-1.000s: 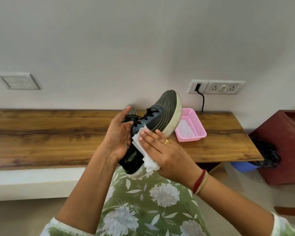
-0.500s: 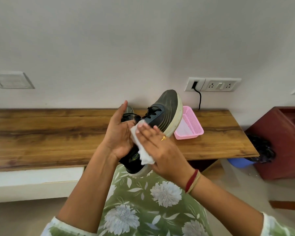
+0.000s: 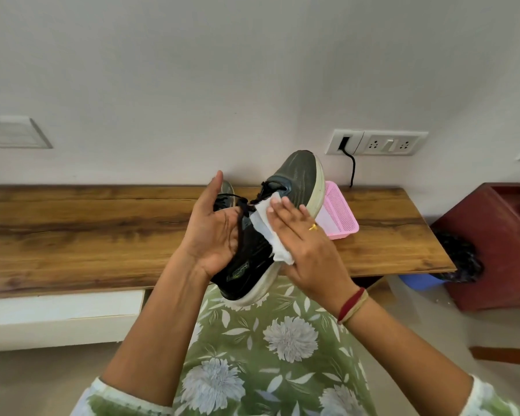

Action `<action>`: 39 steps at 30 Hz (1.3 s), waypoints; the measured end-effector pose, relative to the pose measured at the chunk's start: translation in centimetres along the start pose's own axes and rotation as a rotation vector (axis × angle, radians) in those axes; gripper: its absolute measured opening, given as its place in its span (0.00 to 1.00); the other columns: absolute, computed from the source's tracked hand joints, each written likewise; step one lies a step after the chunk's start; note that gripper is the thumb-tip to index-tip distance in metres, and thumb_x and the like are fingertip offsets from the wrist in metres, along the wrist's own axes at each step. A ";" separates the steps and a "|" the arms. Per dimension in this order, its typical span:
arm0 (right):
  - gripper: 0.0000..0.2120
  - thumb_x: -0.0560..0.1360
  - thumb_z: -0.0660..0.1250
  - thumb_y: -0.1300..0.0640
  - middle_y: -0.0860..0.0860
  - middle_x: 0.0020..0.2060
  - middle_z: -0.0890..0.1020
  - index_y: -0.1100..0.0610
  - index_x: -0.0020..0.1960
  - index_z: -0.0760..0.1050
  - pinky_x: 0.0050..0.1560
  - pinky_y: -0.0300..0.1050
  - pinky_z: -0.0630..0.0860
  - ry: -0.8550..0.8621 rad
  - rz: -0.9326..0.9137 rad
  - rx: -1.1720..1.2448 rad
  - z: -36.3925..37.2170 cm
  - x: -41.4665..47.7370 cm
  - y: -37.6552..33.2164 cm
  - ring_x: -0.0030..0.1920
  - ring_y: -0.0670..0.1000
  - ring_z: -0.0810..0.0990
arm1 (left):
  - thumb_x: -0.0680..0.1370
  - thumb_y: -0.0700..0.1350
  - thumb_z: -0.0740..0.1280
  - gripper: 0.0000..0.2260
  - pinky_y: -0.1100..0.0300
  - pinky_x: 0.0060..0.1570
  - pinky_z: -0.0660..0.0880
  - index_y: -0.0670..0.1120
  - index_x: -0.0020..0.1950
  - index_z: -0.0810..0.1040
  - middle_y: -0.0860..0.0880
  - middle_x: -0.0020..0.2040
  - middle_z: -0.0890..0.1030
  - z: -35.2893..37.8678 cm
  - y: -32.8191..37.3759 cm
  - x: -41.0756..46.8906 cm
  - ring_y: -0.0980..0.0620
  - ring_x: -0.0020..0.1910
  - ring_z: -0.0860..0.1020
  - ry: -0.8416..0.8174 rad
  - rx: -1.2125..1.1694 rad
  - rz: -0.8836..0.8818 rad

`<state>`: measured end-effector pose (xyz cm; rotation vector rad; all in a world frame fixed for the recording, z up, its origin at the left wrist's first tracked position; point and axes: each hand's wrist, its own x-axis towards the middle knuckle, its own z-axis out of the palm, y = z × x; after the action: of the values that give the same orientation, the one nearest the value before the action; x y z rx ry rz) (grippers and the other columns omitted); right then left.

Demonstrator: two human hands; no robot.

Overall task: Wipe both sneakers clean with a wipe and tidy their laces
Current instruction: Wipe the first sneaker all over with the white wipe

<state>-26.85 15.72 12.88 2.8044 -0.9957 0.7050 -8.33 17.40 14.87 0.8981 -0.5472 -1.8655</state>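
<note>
Sneaker: I saw the dark sneaker [image 3: 297, 175] held in the air over the lap, toe toward 1 o'clock and heel toward 7.
Wipe: The white wipe [image 3: 267, 232] lay flat on its upper, beside the loose laces [image 3: 242, 211].
Right hand: The right hand [image 3: 306, 250] had its fingers straight and together, pressing the wipe down.
Left hand: The left hand [image 3: 213, 232] was wrapped round the collar side, thumb up.
Technique: I judged that long strokes toward the toe, a firm left-hand brace and a wipe kept off the laces would serve best.
Around: The second sneaker [image 3: 226, 190] was at 11 o'clock on the wooden counter [image 3: 72, 229], and the pink basket [image 3: 339, 217] at 3.
</note>
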 end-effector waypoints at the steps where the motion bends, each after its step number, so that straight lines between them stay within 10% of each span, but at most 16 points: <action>1: 0.28 0.76 0.60 0.55 0.60 0.72 0.63 0.64 0.73 0.58 0.73 0.54 0.58 -0.006 -0.029 0.015 0.2 -0.1 -0.6 0.74 0.55 0.58 | 0.65 0.72 0.66 0.41 0.62 0.45 0.60 0.39 0.61 0.77 0.45 0.50 0.72 0.2 0.1 -0.1 0.50 0.43 0.69 0.006 -0.004 0.002; 13: 0.26 0.76 0.57 0.56 0.59 0.71 0.65 0.63 0.72 0.59 0.73 0.52 0.56 -0.049 -0.178 0.029 1.4 -0.4 -2.5 0.73 0.54 0.61 | 0.69 0.71 0.62 0.35 0.58 0.48 0.71 0.39 0.50 0.80 0.44 0.41 0.78 -0.4 -0.3 -0.6 0.46 0.42 0.74 0.017 0.024 0.040; 16: 0.26 0.77 0.59 0.59 0.54 0.72 0.64 0.59 0.73 0.58 0.75 0.45 0.52 -0.002 -0.012 0.089 1.0 0.4 -0.4 0.73 0.50 0.59 | 0.65 0.74 0.64 0.38 0.59 0.39 0.57 0.40 0.54 0.78 0.46 0.43 0.73 -0.5 -0.5 -0.6 0.49 0.39 0.67 0.027 0.057 0.015; 18: 0.20 0.79 0.59 0.60 0.50 0.67 0.72 0.56 0.71 0.64 0.69 0.37 0.63 0.075 0.319 0.454 -1.0 1.3 0.3 0.67 0.43 0.68 | 0.65 0.74 0.65 0.39 0.59 0.38 0.51 0.40 0.56 0.77 0.46 0.43 0.70 -0.4 -0.5 -0.7 0.51 0.37 0.65 0.006 0.027 -0.011; 21: 0.07 0.78 0.62 0.58 0.48 0.46 0.80 0.54 0.53 0.77 0.45 0.38 0.77 0.352 0.804 1.118 -4.6 2.5 0.8 0.44 0.40 0.78 | 0.72 0.70 0.60 0.40 0.55 0.51 0.74 0.36 0.64 0.75 0.42 0.53 0.78 -0.3 -0.3 -0.9 0.45 0.47 0.78 -0.061 -0.063 -0.018; 28: 0.11 0.77 0.60 0.63 0.60 0.58 0.80 0.61 0.59 0.71 0.62 0.52 0.72 0.497 1.021 1.942 -8.5 2.9 1.8 0.58 0.57 0.79 | 0.73 0.69 0.60 0.37 0.52 0.63 0.72 0.40 0.67 0.74 0.42 0.62 0.78 -0.9 0.0 -1.8 0.44 0.59 0.76 -0.234 -0.235 -0.042; 31: 0.11 0.76 0.62 0.62 0.55 0.54 0.82 0.59 0.58 0.72 0.61 0.49 0.74 0.513 0.870 1.807 -9.5 2.7 0.7 0.57 0.54 0.80 | 0.73 0.68 0.61 0.38 0.51 0.64 0.70 0.40 0.69 0.70 0.41 0.64 0.76 -0.5 0.3 -1.9 0.44 0.62 0.74 -0.378 -0.296 -0.050; 35: 0.14 0.77 0.62 0.64 0.45 0.51 0.81 0.57 0.61 0.75 0.51 0.33 0.73 0.397 0.386 0.785 -8.5 2.4 -0.5 0.50 0.41 0.78 | 0.73 0.68 0.62 0.39 0.49 0.64 0.70 0.40 0.72 0.66 0.40 0.67 0.73 -0.2 0.3 -1.7 0.42 0.65 0.71 -0.526 -0.381 -0.060; 39: 0.23 0.75 0.60 0.57 0.59 0.66 0.72 0.65 0.67 0.69 0.73 0.51 0.57 0.055 -0.065 -0.018 -4.8 1.1 0.5 0.68 0.56 0.68 | 0.71 0.69 0.63 0.41 0.51 0.65 0.68 0.41 0.73 0.64 0.41 0.66 0.74 -0.5 0.1 -1.6 0.44 0.63 0.73 -0.465 -0.355 -0.026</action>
<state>-28.30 15.79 17.66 2.7719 -0.8933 0.7564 -7.49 18.77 15.18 0.2366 -0.4578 -2.1182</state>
